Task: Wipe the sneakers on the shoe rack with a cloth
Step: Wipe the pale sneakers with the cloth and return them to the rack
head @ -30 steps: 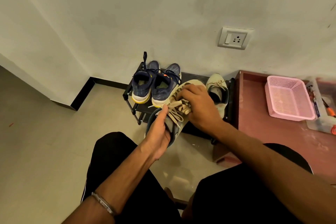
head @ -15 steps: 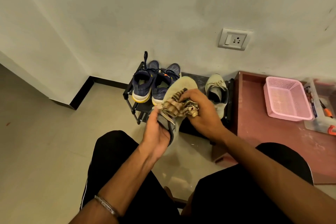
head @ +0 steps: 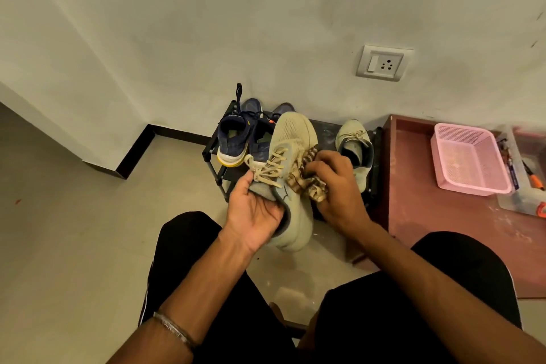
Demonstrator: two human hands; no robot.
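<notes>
At the bottom of the frame my forearms run up from my black-clad knees to the work in the middle. Left hand [head: 255, 210] cups the heel and collar of the beige sneaker [head: 291, 162], fingers curled round it, toe pointing up the frame toward the wall. Right hand [head: 336, 183] grips the bunched checked cloth [head: 307, 177] against the shoe's right flank.

Half a second ago the cloth sat on top of the laces and tongue; now the laces are uncovered and the cloth has slid off to the side panel, while the shoe has rolled so its upper faces me more squarely. I read that as the top being wiped and the side now in hand (the sole edge probably comes later).

Just beyond, on the black shoe rack [head: 211, 154], the navy pair [head: 233, 142] sits at centre-left and the second beige sneaker [head: 353, 142] at centre-right, both apparently waiting. Farther right lie the reddish board [head: 428, 210] and pink basket [head: 466, 156].
</notes>
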